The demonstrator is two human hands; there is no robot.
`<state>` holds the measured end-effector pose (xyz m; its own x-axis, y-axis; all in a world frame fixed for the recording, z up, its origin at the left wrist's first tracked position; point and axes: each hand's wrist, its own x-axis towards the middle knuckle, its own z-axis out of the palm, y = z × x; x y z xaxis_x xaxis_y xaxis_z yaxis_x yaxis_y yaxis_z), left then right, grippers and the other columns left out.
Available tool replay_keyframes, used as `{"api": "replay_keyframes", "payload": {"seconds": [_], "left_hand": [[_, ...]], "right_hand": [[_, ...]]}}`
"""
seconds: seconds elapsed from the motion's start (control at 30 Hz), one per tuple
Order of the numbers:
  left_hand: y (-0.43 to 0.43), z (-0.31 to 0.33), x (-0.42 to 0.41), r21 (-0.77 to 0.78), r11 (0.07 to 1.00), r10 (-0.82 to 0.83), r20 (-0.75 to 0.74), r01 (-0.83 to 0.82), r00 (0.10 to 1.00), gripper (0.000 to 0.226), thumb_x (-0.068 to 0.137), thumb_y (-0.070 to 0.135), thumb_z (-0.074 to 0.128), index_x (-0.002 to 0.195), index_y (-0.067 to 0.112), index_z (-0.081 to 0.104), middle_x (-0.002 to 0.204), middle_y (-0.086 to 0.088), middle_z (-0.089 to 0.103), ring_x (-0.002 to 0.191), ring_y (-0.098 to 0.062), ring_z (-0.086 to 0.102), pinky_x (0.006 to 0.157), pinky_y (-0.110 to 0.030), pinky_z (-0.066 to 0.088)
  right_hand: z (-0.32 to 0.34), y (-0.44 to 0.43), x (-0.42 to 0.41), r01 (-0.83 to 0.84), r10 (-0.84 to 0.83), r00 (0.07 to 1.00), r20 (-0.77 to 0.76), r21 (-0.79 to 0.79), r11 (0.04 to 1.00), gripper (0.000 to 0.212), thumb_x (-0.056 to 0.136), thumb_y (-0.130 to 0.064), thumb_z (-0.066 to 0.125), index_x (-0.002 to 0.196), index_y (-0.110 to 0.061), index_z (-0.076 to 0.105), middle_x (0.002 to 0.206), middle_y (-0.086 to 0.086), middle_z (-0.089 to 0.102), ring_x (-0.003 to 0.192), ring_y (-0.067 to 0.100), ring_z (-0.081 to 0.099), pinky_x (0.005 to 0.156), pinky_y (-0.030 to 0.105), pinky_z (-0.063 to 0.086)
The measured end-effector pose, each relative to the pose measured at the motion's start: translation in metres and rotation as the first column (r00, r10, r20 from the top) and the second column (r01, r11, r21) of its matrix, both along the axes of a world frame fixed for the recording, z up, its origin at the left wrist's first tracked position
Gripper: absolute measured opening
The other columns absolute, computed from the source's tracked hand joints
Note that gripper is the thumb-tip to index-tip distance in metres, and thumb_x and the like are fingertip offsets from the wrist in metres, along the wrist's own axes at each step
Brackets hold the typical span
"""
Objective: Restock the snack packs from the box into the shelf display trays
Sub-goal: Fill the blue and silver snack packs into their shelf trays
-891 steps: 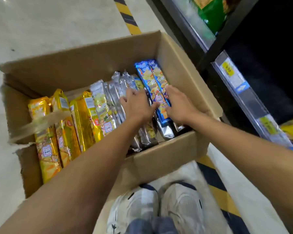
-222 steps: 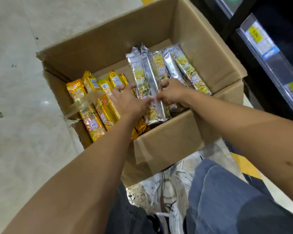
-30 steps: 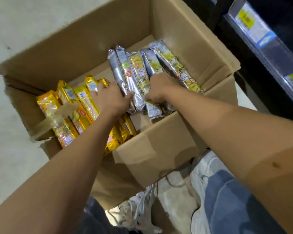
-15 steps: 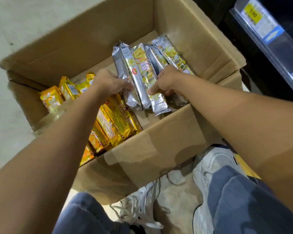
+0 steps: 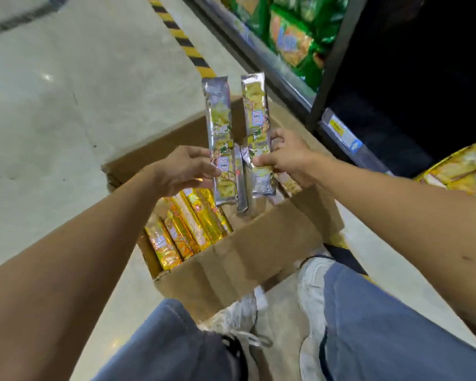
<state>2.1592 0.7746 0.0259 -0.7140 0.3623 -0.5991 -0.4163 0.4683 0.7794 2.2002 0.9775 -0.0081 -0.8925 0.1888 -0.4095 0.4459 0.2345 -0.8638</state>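
The left hand (image 5: 184,169) is holding a long silver foil snack pack with yellow print (image 5: 220,133) by its lower half, the fingers curling around its edge, and the pack is standing almost upright above the open brown cardboard box (image 5: 245,257). The right hand (image 5: 289,158) is pinching a second silver pack of the same kind (image 5: 256,119), with the thumb in front. This pack is also upright and just beside the first one. Between these two a third narrow silver pack (image 5: 241,185) is hanging lower (I cannot tell which hand is gripping it). Inside the box, at its left side, several golden yellow packs (image 5: 187,232) are lying side by side, and more silver packs (image 5: 287,182) are showing under the right hand. The box is sitting on the pale floor (image 5: 66,105), near a dark shelf (image 5: 280,75) that is carrying green bags (image 5: 291,42). Lower at the right, yellow packs (image 5: 462,166) are lying on a shelf level
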Motion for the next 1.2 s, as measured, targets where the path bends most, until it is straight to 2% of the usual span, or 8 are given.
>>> {"api": "replay_keyframes", "payload": {"seconds": [0.17, 0.33, 0.57, 0.7, 0.87, 1.03, 1.13, 1.2], "left_hand": [[0.009, 0.108, 0.044, 0.111, 0.986, -0.113, -0.09, 0.123, 0.989, 0.031, 0.083, -0.017, 0.054, 0.084, 0.014, 0.051, 0.04, 0.012, 0.053, 0.037, 0.003, 0.052, 0.041, -0.014, 0.048], [0.022, 0.179, 0.11, 0.128, 0.963, -0.215, -0.17, 0.238, 0.962, 0.034, 0.08, -0.016, 0.059, 0.107, 0.004, 0.057, 0.07, 0.005, 0.066, 0.05, -0.002, 0.061, 0.049, -0.022, 0.053], [0.07, 0.236, 0.216, 0.173, 0.863, -0.417, -0.285, 0.474, 0.863, 0.033, 0.079, -0.019, 0.058, 0.09, 0.011, 0.053, 0.043, 0.014, 0.042, 0.048, -0.001, 0.057, 0.064, -0.028, 0.054], [0.105, 0.246, 0.266, 0.181, 0.809, -0.497, -0.297, 0.559, 0.815, 0.037, 0.08, -0.022, 0.053, 0.078, 0.014, 0.048, 0.04, 0.014, 0.049, 0.044, 0.001, 0.056, 0.06, -0.024, 0.055], [0.151, 0.233, 0.303, 0.147, 0.756, -0.584, -0.291, 0.638, 0.758, 0.035, 0.077, -0.021, 0.058, 0.1, 0.006, 0.058, 0.074, 0.003, 0.07, 0.07, -0.012, 0.068, 0.07, -0.035, 0.057], [0.196, 0.211, 0.343, 0.178, 0.732, -0.613, -0.248, 0.658, 0.75, 0.044, 0.078, -0.009, 0.066, 0.117, 0.01, 0.058, 0.086, -0.003, 0.07, 0.077, -0.018, 0.069, 0.07, -0.039, 0.06], [0.222, 0.191, 0.361, 0.208, 0.725, -0.62, -0.22, 0.657, 0.754, 0.037, 0.082, 0.004, 0.069, 0.117, 0.005, 0.056, 0.1, -0.014, 0.07, 0.079, -0.022, 0.07, 0.07, -0.042, 0.06], [0.24, 0.18, 0.369, 0.198, 0.726, -0.628, -0.199, 0.659, 0.752, 0.04, 0.082, 0.007, 0.071, 0.117, -0.001, 0.053, 0.104, -0.023, 0.065, 0.079, -0.024, 0.066, 0.068, -0.04, 0.06]], "right_hand": [[0.106, 0.007, 0.059, 0.023, -0.027, 0.994, -0.11, -0.046, 0.999, 0.045, 0.071, 0.002, 0.078, 0.102, -0.011, 0.048, 0.074, -0.005, 0.051, 0.066, 0.005, 0.049, 0.054, 0.01, 0.043], [0.189, 0.013, 0.145, 0.121, -0.119, 0.971, -0.207, -0.004, 0.993, 0.04, 0.066, -0.006, 0.083, 0.085, -0.024, 0.053, 0.09, 0.006, 0.068, 0.082, 0.022, 0.065, 0.063, 0.029, 0.051], [0.254, 0.04, 0.287, 0.275, -0.242, 0.928, -0.282, 0.083, 0.958, 0.051, 0.066, -0.005, 0.083, 0.102, -0.011, 0.047, 0.06, -0.009, 0.039, 0.056, 0.006, 0.041, 0.059, 0.026, 0.041], [0.262, 0.059, 0.347, 0.381, -0.344, 0.895, -0.283, 0.086, 0.921, 0.052, 0.064, -0.005, 0.084, 0.104, -0.008, 0.052, 0.069, -0.002, 0.052, 0.07, 0.015, 0.054, 0.068, 0.035, 0.05], [0.238, 0.092, 0.4, 0.479, -0.443, 0.858, -0.259, 0.093, 0.873, 0.094, 0.025, -0.053, 0.09, 0.104, -0.018, 0.054, 0.101, 0.017, 0.066, 0.096, 0.034, 0.065, 0.082, 0.052, 0.055], [0.232, 0.108, 0.449, 0.564, -0.535, 0.82, -0.203, 0.135, 0.814, 0.054, 0.056, -0.009, 0.089, 0.093, -0.015, 0.05, 0.074, 0.014, 0.057, 0.068, 0.016, 0.048, 0.061, 0.033, 0.046], [0.214, 0.132, 0.469, 0.58, -0.553, 0.812, -0.187, 0.155, 0.8, 0.054, 0.053, -0.006, 0.089, 0.094, -0.017, 0.056, 0.085, 0.015, 0.069, 0.075, 0.015, 0.058, 0.075, 0.036, 0.057], [0.204, 0.147, 0.481, 0.583, -0.559, 0.81, -0.176, 0.141, 0.8, 0.047, 0.058, 0.002, 0.085, 0.086, -0.022, 0.055, 0.079, -0.002, 0.067, 0.073, 0.009, 0.061, 0.068, 0.02, 0.055]]}}
